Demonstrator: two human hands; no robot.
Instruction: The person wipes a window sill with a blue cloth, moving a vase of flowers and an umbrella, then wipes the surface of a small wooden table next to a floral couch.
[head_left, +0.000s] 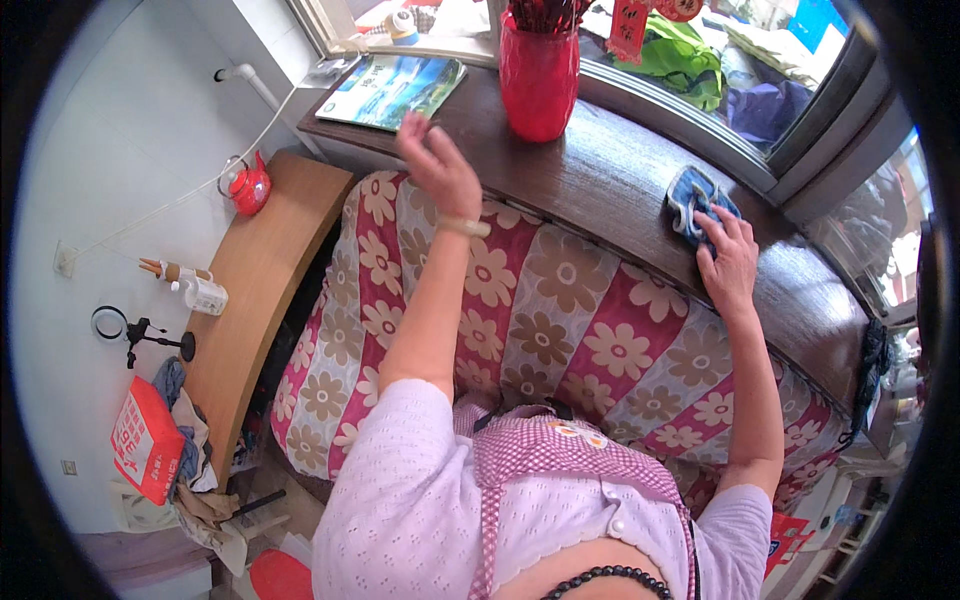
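Note:
On the dark wooden window ledge (622, 187), my right hand (727, 255) presses on a crumpled blue denim cloth with pale edges (691, 196), its fingers spread over the near side. My left hand (442, 169), with a pale bangle on the wrist, is raised near the ledge's front edge and holds nothing. Just beyond its fingertips lies a glossy book or stack of booklets (386, 90) with a landscape cover. A red vase (538, 86) with dark stems stands between my hands, close to the window.
A seat or bed with a floral striped cover (544, 337) lies below the ledge. On the left, a wooden table (277, 240) bears a red kettle (249, 186), a white bottle (204, 294) and a black stand (187, 346). Window frames (690, 112) rise behind the ledge.

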